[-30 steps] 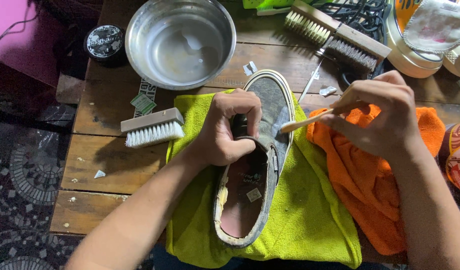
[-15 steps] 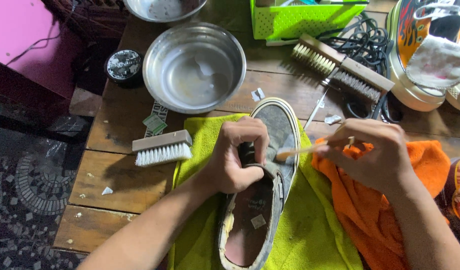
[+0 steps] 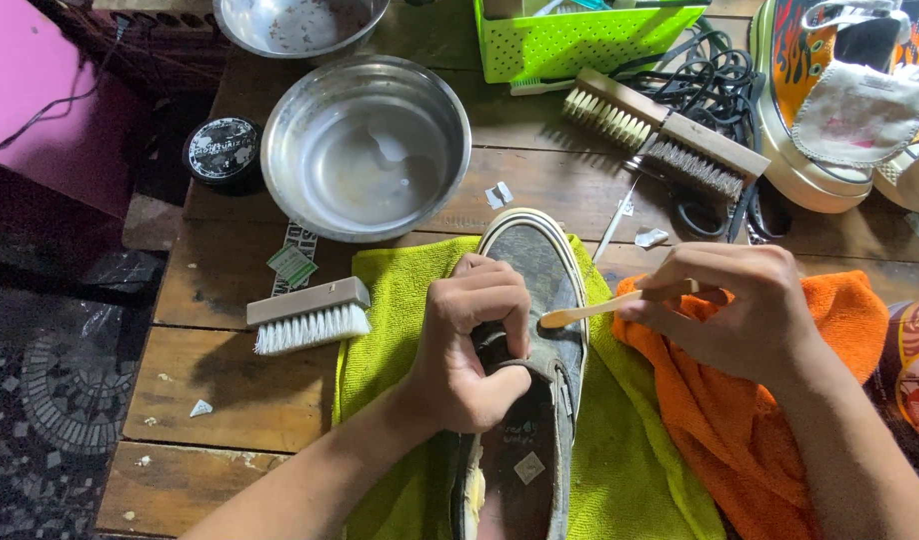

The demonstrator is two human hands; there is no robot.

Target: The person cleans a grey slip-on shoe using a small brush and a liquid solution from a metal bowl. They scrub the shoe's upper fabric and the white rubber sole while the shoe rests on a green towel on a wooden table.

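A worn grey slip-on shoe [image 3: 540,270] with a white sole rim lies on a lime-green towel [image 3: 390,310], toe pointing away from me. My left hand [image 3: 475,345] grips the shoe at its opening, fingers curled over the upper. In my right hand [image 3: 740,310] is a small wooden-handled brush [image 3: 580,313], its head touching the right side of the shoe. An orange cloth [image 3: 740,440] lies under my right hand.
A steel bowl [image 3: 365,145] with a little water stands behind the shoe, another bowl [image 3: 300,25] beyond it. A white-bristle brush [image 3: 310,315] lies left of the towel. Two wooden brushes [image 3: 665,135], a green basket [image 3: 580,40], black cables, a black tin [image 3: 223,150] and colourful sneakers [image 3: 840,100] crowd the back.
The view has shifted so the shoe and hands sit lower in the frame. My right hand has moved slightly along the shoe's side with the brush. My left hand keeps its grip.
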